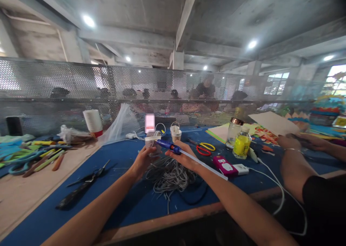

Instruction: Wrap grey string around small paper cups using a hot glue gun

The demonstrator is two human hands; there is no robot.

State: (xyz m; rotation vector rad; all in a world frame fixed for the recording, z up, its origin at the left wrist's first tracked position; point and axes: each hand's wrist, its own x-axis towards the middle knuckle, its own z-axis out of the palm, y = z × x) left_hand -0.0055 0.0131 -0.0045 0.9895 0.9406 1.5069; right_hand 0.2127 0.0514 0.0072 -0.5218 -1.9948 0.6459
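Observation:
My left hand [143,162] is wrapped round a small white paper cup [149,142] above the blue table mat [121,199]. In my right hand [183,155] is a blue glue gun [169,145], a long whitish glue stick [204,164] jutting from its back. The gun's tip points left and meets the cup near its rim. Below both hands lies a tangled heap of grey cord [174,177]. Just beyond my right hand stands another small cup [176,132] with a looped handle.
Black pliers [86,183] lie at left, near cutting tools and stacked cups [92,121]. At right are scissors [203,149], a pink power bank [224,166], a yellow bottle [242,143] and a glass jar [233,130]. Another person's hands [290,143] hold paper, far right.

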